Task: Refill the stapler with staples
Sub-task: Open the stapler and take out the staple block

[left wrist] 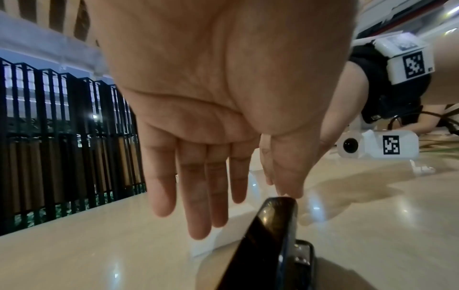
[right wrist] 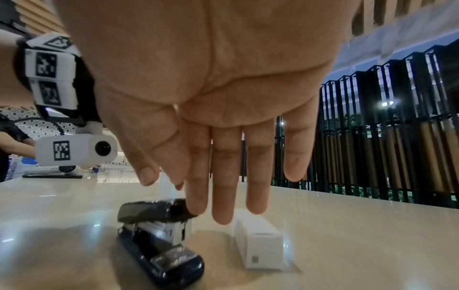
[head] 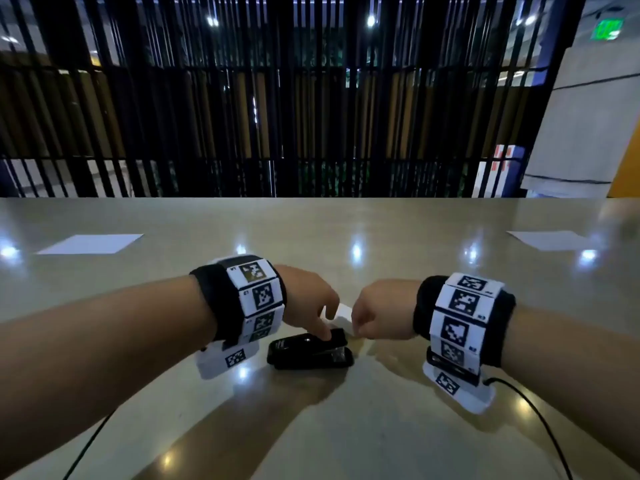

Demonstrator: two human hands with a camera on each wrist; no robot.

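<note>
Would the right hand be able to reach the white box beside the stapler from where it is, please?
Probably yes: the right hand hangs open just above the white box, with nothing between them; the stapler lies off to one side.

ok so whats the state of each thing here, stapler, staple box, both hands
stapler: on the table, top arm lifted part way, not fully open
staple box: closed as far as shows, lying on the table beside the stapler, untouched
left hand: fingers straight, thumb tip at the raised top arm
right hand: fingers straight, index fingertip at the front of the top arm
paper sheets: flat on the table, far left and far right
</note>
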